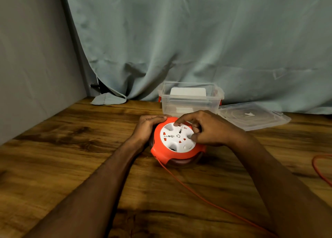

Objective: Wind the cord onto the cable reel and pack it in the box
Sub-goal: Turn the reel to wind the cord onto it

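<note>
An orange cable reel [175, 154] with a white socket face lies flat on the wooden table [71, 158], just in front of a clear plastic box [190, 101]. My left hand [149, 128] grips the reel's left rim. My right hand [206, 129] rests on the white face, with curled fingertips pressed into its recesses. A thin orange cord [206, 198] leaves the reel's lower left edge and trails toward the bottom right under my right forearm. Another loop of the cord [318, 167] shows at the right edge.
The box's clear lid [253, 116] lies flat on the table to the right of the box. A grey-green curtain [179, 40] hangs behind the table and a grey wall [27, 58] stands on the left.
</note>
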{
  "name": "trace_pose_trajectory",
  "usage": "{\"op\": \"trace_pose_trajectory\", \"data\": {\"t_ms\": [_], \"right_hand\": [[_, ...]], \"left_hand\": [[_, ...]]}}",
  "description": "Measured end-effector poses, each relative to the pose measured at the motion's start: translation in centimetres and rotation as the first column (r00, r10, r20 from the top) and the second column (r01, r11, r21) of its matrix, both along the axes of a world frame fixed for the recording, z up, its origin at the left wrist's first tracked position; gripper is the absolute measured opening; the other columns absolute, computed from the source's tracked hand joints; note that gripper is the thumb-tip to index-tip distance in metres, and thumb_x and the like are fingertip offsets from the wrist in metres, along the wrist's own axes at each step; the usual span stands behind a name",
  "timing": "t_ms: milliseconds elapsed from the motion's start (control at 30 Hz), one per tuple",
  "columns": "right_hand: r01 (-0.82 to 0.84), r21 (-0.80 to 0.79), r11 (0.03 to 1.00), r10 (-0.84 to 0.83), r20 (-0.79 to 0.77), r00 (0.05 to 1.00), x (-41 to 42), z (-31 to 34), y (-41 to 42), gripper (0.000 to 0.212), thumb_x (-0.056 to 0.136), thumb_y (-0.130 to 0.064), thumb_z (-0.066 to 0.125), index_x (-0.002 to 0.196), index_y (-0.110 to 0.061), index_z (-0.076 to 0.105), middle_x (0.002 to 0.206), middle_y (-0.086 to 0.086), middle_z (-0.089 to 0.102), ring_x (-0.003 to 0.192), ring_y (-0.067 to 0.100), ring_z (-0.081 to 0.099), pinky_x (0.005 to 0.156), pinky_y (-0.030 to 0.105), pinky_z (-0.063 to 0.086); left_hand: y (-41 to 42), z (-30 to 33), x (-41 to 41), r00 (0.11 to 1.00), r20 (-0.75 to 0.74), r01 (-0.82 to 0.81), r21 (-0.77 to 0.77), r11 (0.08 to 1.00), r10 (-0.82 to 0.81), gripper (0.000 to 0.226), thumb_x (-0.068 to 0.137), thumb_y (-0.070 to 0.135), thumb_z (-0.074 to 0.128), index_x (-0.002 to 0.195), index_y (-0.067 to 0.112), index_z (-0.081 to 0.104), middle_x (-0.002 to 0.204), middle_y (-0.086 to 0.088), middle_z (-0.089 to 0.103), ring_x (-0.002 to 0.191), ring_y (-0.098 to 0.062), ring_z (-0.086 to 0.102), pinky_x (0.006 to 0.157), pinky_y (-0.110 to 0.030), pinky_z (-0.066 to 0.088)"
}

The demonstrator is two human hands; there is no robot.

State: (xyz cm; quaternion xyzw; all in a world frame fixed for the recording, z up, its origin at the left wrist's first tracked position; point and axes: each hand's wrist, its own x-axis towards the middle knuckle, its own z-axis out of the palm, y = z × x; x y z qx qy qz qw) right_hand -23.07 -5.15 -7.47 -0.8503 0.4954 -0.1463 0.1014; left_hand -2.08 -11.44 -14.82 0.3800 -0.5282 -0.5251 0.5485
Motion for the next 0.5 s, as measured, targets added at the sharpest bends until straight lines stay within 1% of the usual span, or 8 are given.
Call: {"op": "trace_pose_trajectory", "data": {"t_ms": [67,100,200,267,300,367,433,500], "right_hand": [[-0.012,-0.001,1.000,0.012,-0.008,1.000,-0.25,0.26,0.08,0.053,0.082,-0.015,0.075,0.127,-0.040,0.068,0.059,-0.051,0.047,0.061,-0.017,0.052,0.060,0.029,0.045],[-0.014,0.006,1.000,0.014,-0.006,1.000,-0.28,0.36,0.17,0.052,0.082,-0.014,0.075,0.126,-0.040,0.069,0.059,-0.050,0.047,0.061,-0.018,0.052,0.061,0.033,0.048],[-0.032,0.032,0.999,0.033,-0.038,0.999,0.15,0.52,0.32,0.057,0.080,-0.007,0.070,0.123,-0.045,0.070,0.058,-0.046,0.049,0.058,-0.004,0.053,0.065,0.039,0.052],[-0.028,0.050,0.998,0.032,-0.085,0.996,0.49,0.69,0.36,0.062,0.082,-0.005,0.067,0.127,-0.048,0.067,0.058,-0.042,0.050,0.059,0.002,0.048,0.064,0.035,0.049],[-0.018,0.058,0.998,0.024,-0.099,0.995,0.55,0.81,0.39,0.063,0.083,-0.006,0.067,0.129,-0.050,0.065,0.058,-0.035,0.051,0.061,0.002,0.046,0.062,0.030,0.047],[0.005,0.070,0.998,0.002,-0.103,0.995,0.48,0.99,0.49,0.064,0.085,-0.010,0.070,0.130,-0.054,0.061,0.063,-0.025,0.045,0.064,0.001,0.046,0.060,0.023,0.043],[0.021,0.103,0.994,-0.011,-0.091,0.996,0.18,0.97,0.39,0.063,0.083,-0.016,0.075,0.129,-0.056,0.061,0.067,-0.024,0.040,0.065,0.001,0.046,0.058,0.021,0.040],[0.025,0.124,0.992,-0.016,-0.080,0.997,-0.05,0.88,0.27,0.062,0.079,-0.023,0.080,0.127,-0.057,0.062,0.070,-0.027,0.044,0.072,0.002,0.053,0.059,0.021,0.043]], "left_hand": [[0.15,0.09,0.00,1.000,0.005,0.013,0.005,1.000,-0.013,0.023,0.088,0.003,0.061,0.105,-0.006,0.074,0.098,-0.022,0.076,0.086,-0.029,0.074,0.082,-0.036,0.058],[0.27,0.17,0.00,1.000,0.007,0.028,0.008,1.000,-0.029,0.023,0.089,0.004,0.062,0.107,-0.006,0.073,0.099,-0.023,0.075,0.086,-0.029,0.074,0.080,-0.035,0.059],[0.39,0.22,-0.08,0.997,0.024,0.075,0.010,0.997,-0.075,0.028,0.091,0.006,0.061,0.114,-0.007,0.070,0.105,-0.026,0.074,0.090,-0.031,0.073,0.082,-0.035,0.060],[0.47,0.28,-0.13,0.995,0.038,0.094,0.009,0.995,-0.095,0.028,0.091,0.008,0.061,0.114,-0.005,0.071,0.105,-0.025,0.074,0.090,-0.032,0.073,0.082,-0.037,0.060],[0.43,0.27,-0.11,0.994,0.040,0.100,0.014,0.995,-0.101,0.026,0.091,0.009,0.062,0.112,-0.004,0.072,0.103,-0.024,0.074,0.089,-0.032,0.073,0.082,-0.038,0.059],[0.39,0.17,-0.04,0.992,0.048,0.117,0.025,0.993,-0.118,0.025,0.090,0.013,0.065,0.109,-0.001,0.074,0.103,-0.026,0.074,0.093,-0.039,0.071,0.089,-0.046,0.057],[0.45,0.04,-0.05,0.987,0.053,0.152,0.032,0.988,-0.154,0.033,0.087,0.018,0.067,0.113,-0.002,0.072,0.110,-0.031,0.070,0.105,-0.051,0.065,0.097,-0.058,0.051],[0.66,0.10,-0.11,0.977,0.060,0.200,0.041,0.979,-0.202,0.036,0.088,0.016,0.065,0.117,-0.005,0.069,0.114,-0.034,0.067,0.108,-0.054,0.063,0.097,-0.059,0.050]]}}
